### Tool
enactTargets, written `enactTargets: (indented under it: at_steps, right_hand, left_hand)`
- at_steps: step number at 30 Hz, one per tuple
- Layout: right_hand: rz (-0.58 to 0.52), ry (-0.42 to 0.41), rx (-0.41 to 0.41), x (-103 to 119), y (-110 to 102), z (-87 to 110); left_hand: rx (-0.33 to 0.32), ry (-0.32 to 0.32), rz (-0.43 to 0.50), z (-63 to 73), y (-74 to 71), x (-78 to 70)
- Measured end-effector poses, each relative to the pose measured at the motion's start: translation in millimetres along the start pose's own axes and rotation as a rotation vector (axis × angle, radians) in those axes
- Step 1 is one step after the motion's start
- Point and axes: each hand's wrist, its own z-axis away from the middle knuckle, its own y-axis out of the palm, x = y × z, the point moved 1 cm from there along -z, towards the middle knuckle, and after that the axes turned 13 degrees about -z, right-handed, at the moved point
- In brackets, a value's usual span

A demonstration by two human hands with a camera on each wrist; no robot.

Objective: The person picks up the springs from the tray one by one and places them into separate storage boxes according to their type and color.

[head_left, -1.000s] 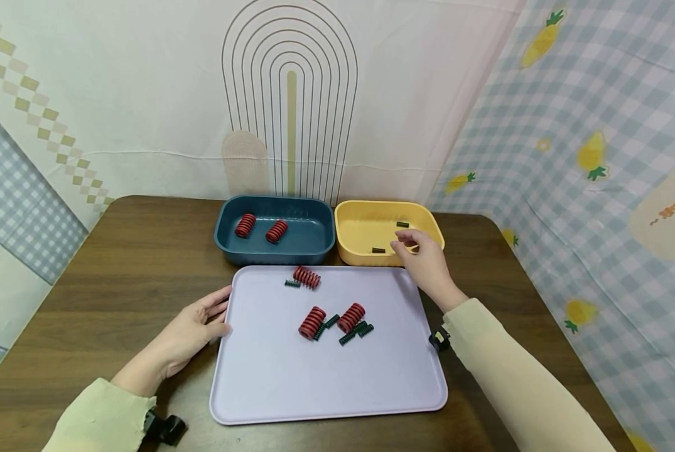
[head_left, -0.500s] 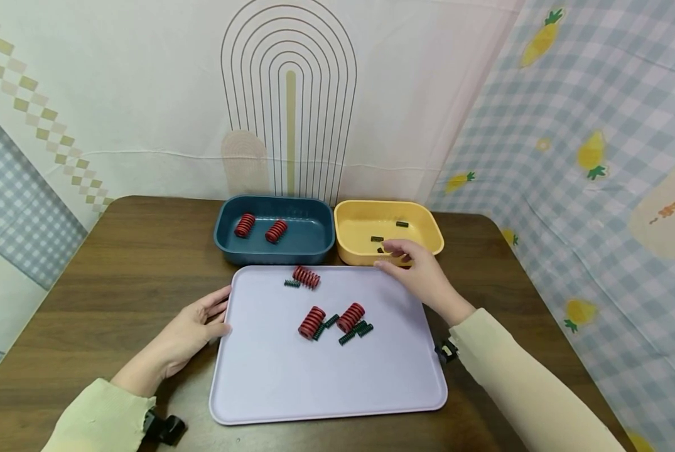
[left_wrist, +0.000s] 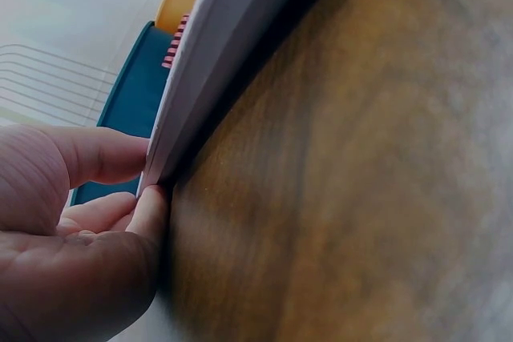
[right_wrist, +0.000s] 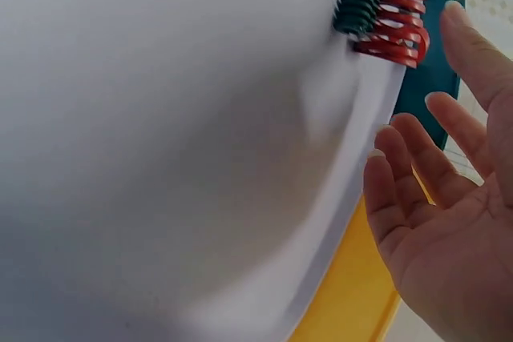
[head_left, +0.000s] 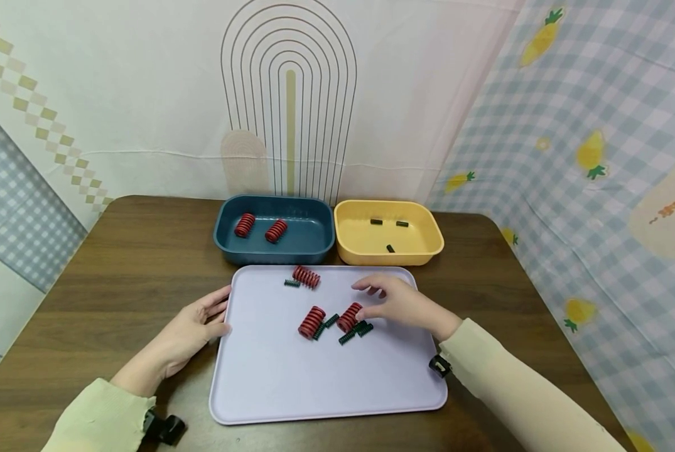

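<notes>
Tray: the lavender rectangular tray (head_left: 314,383) is lying flat on the wood-grain surface (head_left: 117,276); all bearings are running from its centre, with 12 o'clock pointing away from the person.
Left hand: the left hand (head_left: 190,333) is touching the tray rim between 9 and 10 o'clock; its thumb and fingertips are resting against the edge, the thumb standing apart from the fingers.
Right hand: the right hand (head_left: 399,302) is hovering over the tray at 2 o'clock, gripping nothing, with a gap showing between thumb and fingers; its thumb tip is overlapping the nearest red coil spring (head_left: 348,319) in the head view, and contact cannot be confirmed.
Red springs: that spring is lying at 1 o'clock, a second red coil spring (head_left: 312,322) at 11 o'clock, and a third red coil spring (head_left: 306,277) near the rim between 11 and 12.
Green springs: one small green spring (head_left: 292,283) is lying just beside the third red spring; five more are clustering around the other two.
Teal bin: the teal bin (head_left: 309,235) is standing at 11 o'clock, holding two red springs.
Yellow bin: the yellow bin (head_left: 360,238) is standing at 1 o'clock, holding three green springs.
</notes>
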Motion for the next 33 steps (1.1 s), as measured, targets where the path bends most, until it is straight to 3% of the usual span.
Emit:
enactTargets:
  at_steps: [9,33]
  right_hand:
    - [0.017,0.018,0.051,-4,9,-0.7]
    - [0.052,0.092,0.055,-5,17,-5.1]
  left_hand:
    - [0.000,-0.002,0.006,0.1,0.4,-0.3]
    - [-0.008,-0.015,-0.002,-0.8,0.8,0.6]
